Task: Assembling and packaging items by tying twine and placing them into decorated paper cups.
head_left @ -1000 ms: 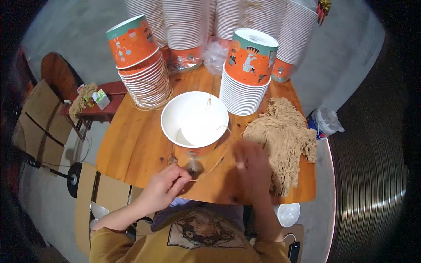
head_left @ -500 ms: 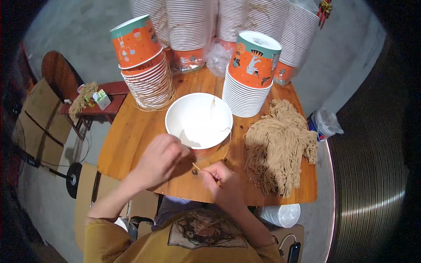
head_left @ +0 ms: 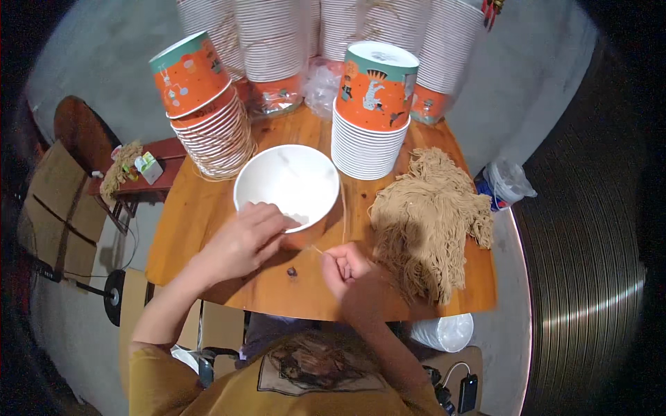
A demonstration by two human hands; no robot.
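Head view: white bowl (head_left: 291,182) against left hand (head_left: 239,239), grip unclear; tan string (head_left: 345,216) in pinch of right hand (head_left: 347,269).

Bowl (head_left: 295,177): paper by look, white, smooth inside. Cord (head_left: 345,215): tan, fibrous, matt. Cord bundle (head_left: 433,208): same fibre, rough, matt. Table (head_left: 184,239): wood, smooth, soft sheen. Near tub stacks (head_left: 378,97), 2: smooth printed paper. Bag (head_left: 322,87): clear plastic, crinkled, shiny. Shirt (head_left: 215,392): matt cloth. Shutter (head_left: 590,308): ribbed metal, glinting.
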